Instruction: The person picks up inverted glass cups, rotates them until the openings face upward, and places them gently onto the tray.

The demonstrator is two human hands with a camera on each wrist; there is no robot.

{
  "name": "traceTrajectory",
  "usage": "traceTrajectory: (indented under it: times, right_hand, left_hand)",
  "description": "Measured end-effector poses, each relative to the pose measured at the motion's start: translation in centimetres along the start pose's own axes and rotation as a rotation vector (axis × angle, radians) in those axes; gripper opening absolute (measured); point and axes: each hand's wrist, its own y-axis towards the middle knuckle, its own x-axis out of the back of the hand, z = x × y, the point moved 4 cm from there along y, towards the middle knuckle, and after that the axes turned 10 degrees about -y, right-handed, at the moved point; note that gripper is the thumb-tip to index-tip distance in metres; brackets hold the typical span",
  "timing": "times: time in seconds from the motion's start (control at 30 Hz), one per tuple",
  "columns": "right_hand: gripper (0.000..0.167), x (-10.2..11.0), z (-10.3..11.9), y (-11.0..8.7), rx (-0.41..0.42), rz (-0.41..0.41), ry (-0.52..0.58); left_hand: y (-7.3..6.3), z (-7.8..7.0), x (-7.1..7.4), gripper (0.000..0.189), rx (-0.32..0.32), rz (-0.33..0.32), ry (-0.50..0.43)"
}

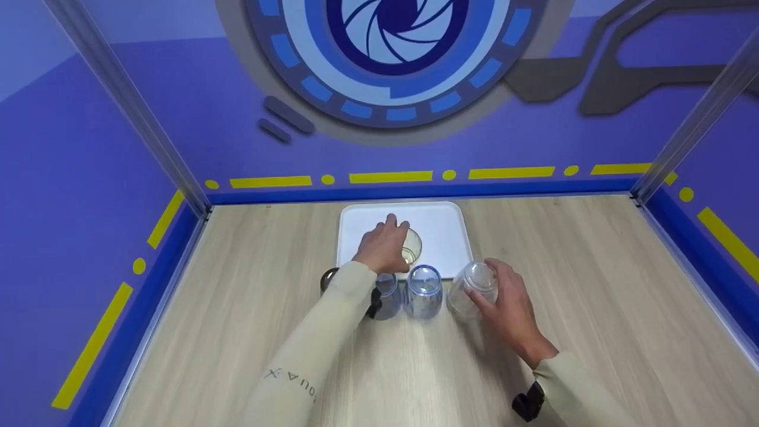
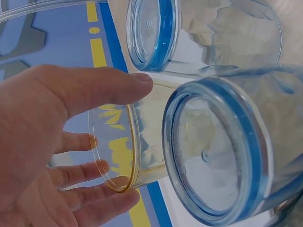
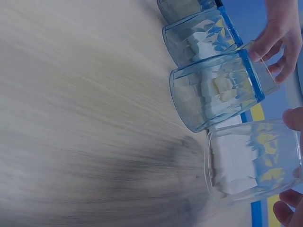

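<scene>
two glasses engage a person's grips at the front of a wood-grain surface (image 1: 563, 267). the left grip (image 1: 382, 243) is over a white tray (image 1: 442, 219), thumb on the near side of an amber-rimmed glass (image 1: 414, 244) and spread fingers on its far side; how firmly they touch it, if at all, cannot be told. that glass is within the tray, toward its near side, just to the right of the palm, its long axis close to vertical and its mouth apparently up.

the right grip (image 1: 513, 305) holds a clear glass (image 3: 232, 161), thumb on the near side, fingers wrapping the far right. this one is base up, its axis roughly vertical, with the tray ahead and to the left of it. it is just outside the tray's near right corner; whether its rim touches the surface cannot be told.

the relation likely to count is the short diagonal between the clear glass and the tray: the right grip is clearly the nearer to that glass, while the left occupies the tray's near middle.

between the two forearms, a right-hand blue glass (image 1: 424, 293) and a left-hand blue glass (image 1: 388, 296) are base up along the tray's near edge, unheld. past the left sleeve (image 1: 311, 350), a dark glass (image 1: 328, 277) is mostly hidden.
</scene>
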Motion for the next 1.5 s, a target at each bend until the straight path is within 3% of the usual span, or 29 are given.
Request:
traceTrajectory:
  times: [0.6,1.1,1.5]
  right_hand:
    - [0.066,0.3,0.6,-0.4,-0.016,0.003,0.011]
    - [0.064,0.6,0.6,-0.8,-0.028,-0.014,0.011]
    - [0.064,0.8,0.3,-0.9,-0.029,-0.011,0.018]
  left_hand:
    - [-0.1,0.6,-0.4,0.077,0.006,-0.019,-0.011]
    - [0.5,0.6,-1.1,0.084,0.012,0.013,-0.018]
    - [0.7,0.2,-1.1,0.076,0.015,0.024,0.002]
